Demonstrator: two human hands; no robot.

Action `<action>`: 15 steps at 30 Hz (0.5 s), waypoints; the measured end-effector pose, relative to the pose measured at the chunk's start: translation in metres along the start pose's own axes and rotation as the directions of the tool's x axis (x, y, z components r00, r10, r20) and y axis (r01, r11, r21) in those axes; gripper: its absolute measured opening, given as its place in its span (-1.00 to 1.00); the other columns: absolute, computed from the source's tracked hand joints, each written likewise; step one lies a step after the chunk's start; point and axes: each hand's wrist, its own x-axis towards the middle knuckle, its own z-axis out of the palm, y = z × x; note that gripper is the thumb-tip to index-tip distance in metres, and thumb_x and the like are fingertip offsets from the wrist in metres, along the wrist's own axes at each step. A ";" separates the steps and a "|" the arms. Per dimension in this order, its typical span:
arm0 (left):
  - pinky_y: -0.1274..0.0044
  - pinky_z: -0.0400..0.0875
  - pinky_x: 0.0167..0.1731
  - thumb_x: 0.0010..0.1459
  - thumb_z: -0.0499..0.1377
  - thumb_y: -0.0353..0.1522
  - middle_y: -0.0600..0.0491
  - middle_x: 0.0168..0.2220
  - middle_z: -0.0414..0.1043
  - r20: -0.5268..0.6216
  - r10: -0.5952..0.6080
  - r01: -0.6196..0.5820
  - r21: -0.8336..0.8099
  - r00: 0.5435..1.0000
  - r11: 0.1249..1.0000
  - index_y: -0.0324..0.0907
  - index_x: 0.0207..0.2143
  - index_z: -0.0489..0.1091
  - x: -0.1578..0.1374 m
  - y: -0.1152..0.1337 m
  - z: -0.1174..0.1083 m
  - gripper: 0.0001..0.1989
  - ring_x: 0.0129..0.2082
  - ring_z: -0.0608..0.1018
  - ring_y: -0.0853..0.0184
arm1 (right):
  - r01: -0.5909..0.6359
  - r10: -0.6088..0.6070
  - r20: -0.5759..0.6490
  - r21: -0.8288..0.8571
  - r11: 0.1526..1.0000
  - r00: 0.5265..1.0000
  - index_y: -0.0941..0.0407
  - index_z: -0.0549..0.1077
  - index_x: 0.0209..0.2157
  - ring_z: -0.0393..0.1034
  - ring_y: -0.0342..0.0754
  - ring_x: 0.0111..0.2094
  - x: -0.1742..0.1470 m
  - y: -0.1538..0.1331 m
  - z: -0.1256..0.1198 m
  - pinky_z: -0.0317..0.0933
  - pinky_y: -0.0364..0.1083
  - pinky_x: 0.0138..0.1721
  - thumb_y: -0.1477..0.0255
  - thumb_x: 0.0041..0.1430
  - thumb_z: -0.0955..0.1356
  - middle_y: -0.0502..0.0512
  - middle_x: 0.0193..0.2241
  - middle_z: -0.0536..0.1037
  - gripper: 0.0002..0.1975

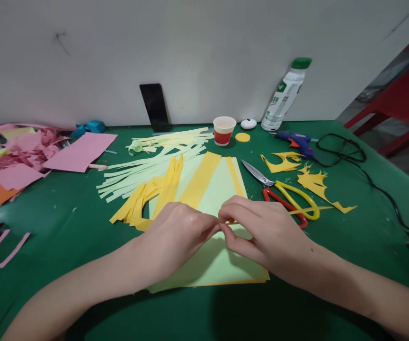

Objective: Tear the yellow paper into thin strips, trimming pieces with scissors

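Observation:
My left hand (178, 234) is closed in a pinch, its fingertips meeting those of my right hand (261, 229) above the stacked pale green sheets (204, 263). Between the fingers of my right hand runs a narrow yellow paper strip (311, 210), whose tail sticks out to the right over the scissors' handles. The end of the strip is hidden at the pinched fingertips. Wide yellow strips (202, 177) and a fringed yellow paper piece (144, 199) lie just beyond my hands. Scissors (279, 189) with red and yellow handles rest partly open beyond my right hand.
Pale green fringed strips (137, 170) lie behind. Along the wall stand a black phone (155, 106), a paper cup (224, 130) and a leaning bottle (286, 94). A corded blue glue gun (295, 142) and yellow scraps (314, 182) lie right, pink paper (82, 151) left.

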 end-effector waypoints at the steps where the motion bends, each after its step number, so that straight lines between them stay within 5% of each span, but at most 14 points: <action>1: 0.59 -0.12 -0.70 0.23 -0.08 -0.36 0.17 -0.79 0.10 -0.001 0.001 -0.001 0.004 1.000 1.000 -0.25 -0.68 0.30 0.000 0.000 0.000 -0.56 -0.75 0.06 0.53 | -0.012 0.012 0.018 -0.014 1.000 1.000 0.17 0.36 -0.49 0.31 -0.19 -0.56 0.000 0.001 -0.001 0.12 -0.20 -0.57 0.57 0.09 0.21 0.01 -0.54 0.46 -0.85; 15: 0.65 0.03 -0.69 0.21 -0.01 -0.25 0.11 -0.74 0.33 -0.069 -0.180 0.180 -0.019 0.981 0.984 -0.25 -0.55 0.48 0.001 -0.008 -0.039 -0.59 -0.76 0.20 0.55 | -0.121 0.100 -0.098 -0.246 0.962 0.990 0.13 0.24 -0.46 0.22 -0.17 -0.57 0.006 0.043 -0.031 0.09 -0.16 -0.59 0.55 0.10 0.20 0.05 -0.50 0.37 -0.92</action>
